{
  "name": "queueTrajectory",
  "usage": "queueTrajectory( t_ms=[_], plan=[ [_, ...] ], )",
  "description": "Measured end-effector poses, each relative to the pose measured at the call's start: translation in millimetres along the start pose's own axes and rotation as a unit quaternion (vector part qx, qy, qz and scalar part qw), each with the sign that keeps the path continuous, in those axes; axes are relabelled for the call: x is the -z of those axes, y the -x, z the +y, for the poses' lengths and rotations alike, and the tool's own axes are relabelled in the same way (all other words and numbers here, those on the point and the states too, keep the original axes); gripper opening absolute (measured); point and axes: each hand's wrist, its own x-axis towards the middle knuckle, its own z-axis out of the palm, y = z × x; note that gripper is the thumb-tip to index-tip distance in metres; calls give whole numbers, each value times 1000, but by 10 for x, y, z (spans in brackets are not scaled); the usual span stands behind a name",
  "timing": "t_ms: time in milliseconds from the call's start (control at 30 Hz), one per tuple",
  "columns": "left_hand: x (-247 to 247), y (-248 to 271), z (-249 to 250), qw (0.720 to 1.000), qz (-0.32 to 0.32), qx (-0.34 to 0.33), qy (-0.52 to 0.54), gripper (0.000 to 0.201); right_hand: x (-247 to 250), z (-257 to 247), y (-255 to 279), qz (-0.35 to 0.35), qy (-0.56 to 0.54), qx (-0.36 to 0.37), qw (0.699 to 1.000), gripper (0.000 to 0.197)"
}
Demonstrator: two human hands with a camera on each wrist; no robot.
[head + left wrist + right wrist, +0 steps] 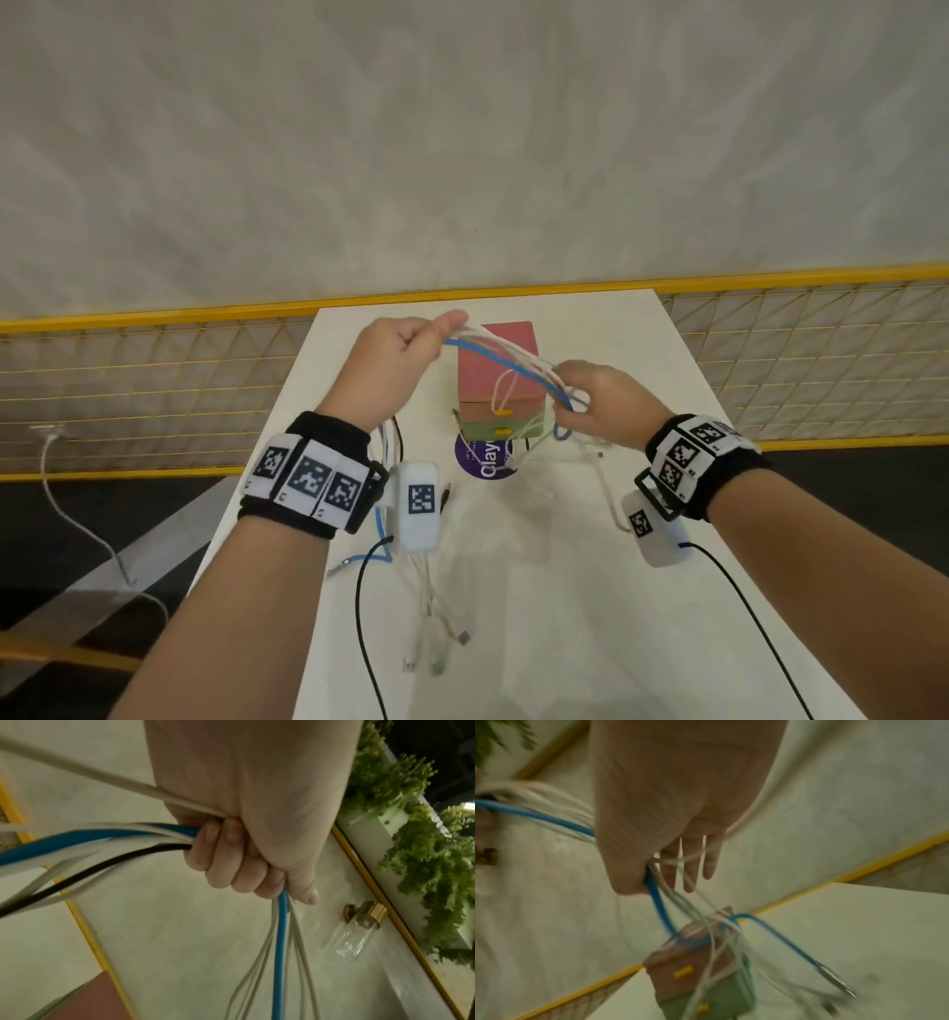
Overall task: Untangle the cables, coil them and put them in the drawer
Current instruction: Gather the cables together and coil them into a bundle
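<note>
A tangle of white, blue and black cables stretches between my two raised hands above the white table. My left hand grips the bundle in a fist, and loose ends hang below it to the table. My right hand pinches the other end with thumb and forefinger; its other fingers are straight with thin white strands across them. A blue cable drops from that pinch. Behind stands a small pink and green drawer box with yellow handles, its drawers closed.
A purple round label lies in front of the drawer box. A yellow wire fence borders the table's far end. Black leads run from the wrist cameras over the table. Another white cable hangs off to the left.
</note>
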Motion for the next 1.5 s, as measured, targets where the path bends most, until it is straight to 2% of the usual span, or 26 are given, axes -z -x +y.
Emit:
queueTrajectory(
  t_ms=[67, 133, 233, 267, 333, 400, 433, 500, 567, 600, 733, 833, 900, 967, 1033, 1100, 1133, 1200, 1300, 1433, 1500],
  plan=[
    [76, -39, 15, 999, 28, 14, 25, 54, -107, 162, 84, -43, 89, -35, 994, 20],
    [104, -50, 32, 999, 30, 16, -4, 55, -160, 274, 147, -97, 146, -92, 980, 34],
    [57, -57, 12, 998, 24, 26, -45, 58, -117, 230, 121, -136, 112, -138, 975, 60],
    [36, -61, 2, 998, 22, 31, -52, 59, -63, 139, 81, -111, 77, -139, 981, 65],
    [-21, -55, 0, 997, 11, 34, -61, 59, 56, -106, -30, -13, -11, -130, 991, 74],
    [-99, -21, 51, 997, -11, 29, -70, 59, 156, -405, -169, 73, -113, -80, 988, 83],
    [-138, -4, 91, 997, -22, 21, -67, 58, 180, -533, -248, 91, -152, -43, 983, 79],
    [-181, -5, 158, 999, -31, 7, -31, 57, 160, -730, -353, 90, -192, 13, 977, 49],
    [-145, -43, 205, 999, -8, 12, 36, 57, 78, -784, -375, 72, -207, 20, 975, 19],
    [-106, -66, 215, 997, 11, 20, 69, 55, 26, -764, -363, 60, -216, 9, 974, 15],
    [64, -113, 176, 983, 85, 44, 159, 52, -253, -481, -170, -41, -243, -54, 968, 19],
    [174, -127, 191, 961, 134, 47, 237, 49, -446, -136, 75, -83, -149, -67, 983, 12],
    [236, -124, 233, 952, 153, 44, 261, 55, -506, 68, 218, -105, -94, -102, 985, 6],
    [269, -117, 260, 949, 161, 33, 271, 57, -536, 223, 317, -126, -47, -138, 981, 9],
    [262, -118, 249, 951, 161, 24, 264, 51, -542, 320, 433, -129, -5, -150, 980, 15],
    [220, -111, 213, 955, 153, 27, 251, 50, -566, 419, 505, -88, 99, -125, 983, 6],
    [196, -107, 194, 956, 150, 29, 250, 50, -572, 455, 504, -86, 164, -120, 975, 14],
    [149, -101, 184, 955, 144, 30, 256, 48, -501, 440, 446, -141, 240, -125, 952, 33],
    [133, -104, 215, 955, 140, 26, 261, 53, -288, 364, 292, -218, 240, -179, 929, 37],
    [162, -101, 281, 953, 149, 23, 265, 56, -52, 341, 190, -184, 169, -223, 942, 35],
    [157, -94, 283, 952, 145, 24, 268, 54, -1, 392, 175, -154, 84, -273, 946, 38]
  ],
)
